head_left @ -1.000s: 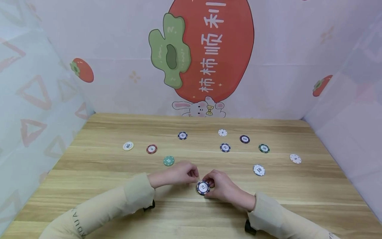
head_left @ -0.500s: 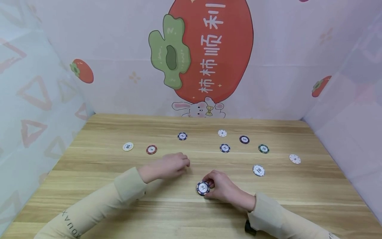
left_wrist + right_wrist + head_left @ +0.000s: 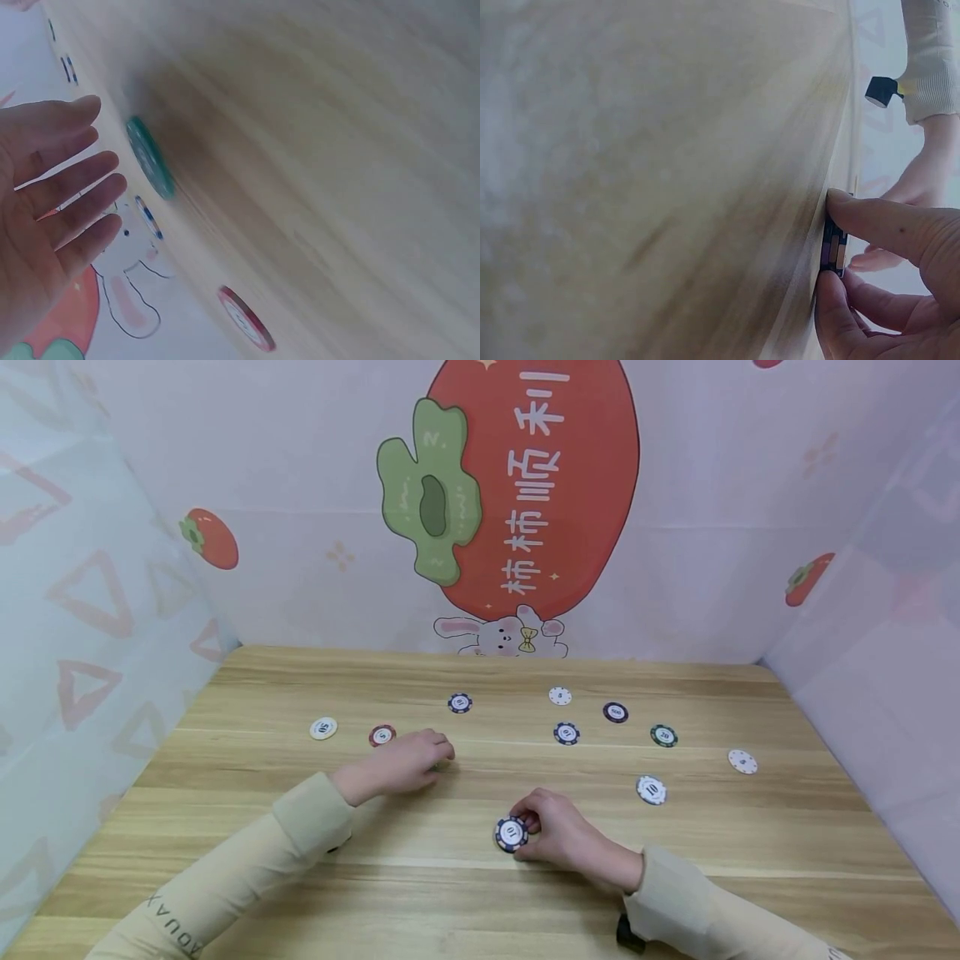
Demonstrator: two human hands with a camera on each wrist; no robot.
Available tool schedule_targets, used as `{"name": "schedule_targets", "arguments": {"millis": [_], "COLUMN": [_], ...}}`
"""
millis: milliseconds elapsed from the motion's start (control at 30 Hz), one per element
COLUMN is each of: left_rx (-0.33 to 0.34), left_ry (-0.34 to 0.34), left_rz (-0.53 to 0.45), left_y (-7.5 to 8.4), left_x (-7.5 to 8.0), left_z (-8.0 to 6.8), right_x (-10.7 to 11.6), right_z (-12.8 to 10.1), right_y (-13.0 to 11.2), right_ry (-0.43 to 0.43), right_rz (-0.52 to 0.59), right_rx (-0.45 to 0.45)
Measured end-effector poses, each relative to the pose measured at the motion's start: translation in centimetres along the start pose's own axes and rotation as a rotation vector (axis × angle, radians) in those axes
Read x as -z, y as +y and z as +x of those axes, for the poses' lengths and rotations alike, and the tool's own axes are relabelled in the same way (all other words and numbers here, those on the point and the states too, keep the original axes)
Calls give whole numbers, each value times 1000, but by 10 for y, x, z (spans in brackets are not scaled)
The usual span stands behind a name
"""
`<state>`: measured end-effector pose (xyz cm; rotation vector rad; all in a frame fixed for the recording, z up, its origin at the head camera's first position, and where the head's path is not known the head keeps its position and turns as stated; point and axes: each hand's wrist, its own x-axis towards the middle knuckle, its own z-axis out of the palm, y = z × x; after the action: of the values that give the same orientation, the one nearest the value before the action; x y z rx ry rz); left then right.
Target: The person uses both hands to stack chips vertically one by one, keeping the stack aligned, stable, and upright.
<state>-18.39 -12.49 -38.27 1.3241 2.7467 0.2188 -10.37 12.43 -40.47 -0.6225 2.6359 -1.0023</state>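
Note:
My right hand (image 3: 562,837) pinches the edges of a small stack of poker chips (image 3: 512,834), with a dark blue chip marked 10 on top. Seen from the right wrist, the stack (image 3: 834,247) stands on the table between thumb and fingers, its layered edges showing. My left hand (image 3: 408,762) is above the table, over a green poker chip (image 3: 150,157) that it mostly hides from the head view. From the left wrist, its fingers (image 3: 86,196) reach out loosely just short of that chip and hold nothing. Just beyond this hand lies a red chip (image 3: 382,736) marked 5.
More loose chips lie on the wooden table (image 3: 450,902): a cream one (image 3: 323,728) at left, a dark blue one (image 3: 460,702) at the back, and a white-and-blue one (image 3: 652,790) among several at right. A printed cloth wall (image 3: 300,610) stands behind.
My left hand has left the stack and moved left and away from me, to over the green chip. The right hand stays at the stack, keeping its pinch.

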Motion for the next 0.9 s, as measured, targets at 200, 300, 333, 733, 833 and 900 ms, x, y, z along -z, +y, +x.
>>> {"name": "schedule_targets", "arguments": {"millis": [200, 300, 333, 733, 833, 900], "left_rx": [66, 79, 78, 56, 65, 80], "left_ry": [-40, -39, -37, 2, 1, -5], "left_rz": [-31, -32, -31, -8, -8, -17], "left_y": [-9, -12, -13, -14, -13, -12], "left_x": [-3, -5, -6, -8, -7, -7], "left_z": [-6, -8, -9, -12, -10, -10], "right_x": [0, 0, 0, 0, 0, -1], "right_z": [-1, -1, -1, -1, 0, 0], "right_y": [0, 0, 0, -1, 0, 0], "right_ry": [11, 12, 12, 6, 5, 4], "right_rz": [-2, -3, -5, -9, -6, -3], "right_rx": [13, 12, 11, 8, 7, 5]}}
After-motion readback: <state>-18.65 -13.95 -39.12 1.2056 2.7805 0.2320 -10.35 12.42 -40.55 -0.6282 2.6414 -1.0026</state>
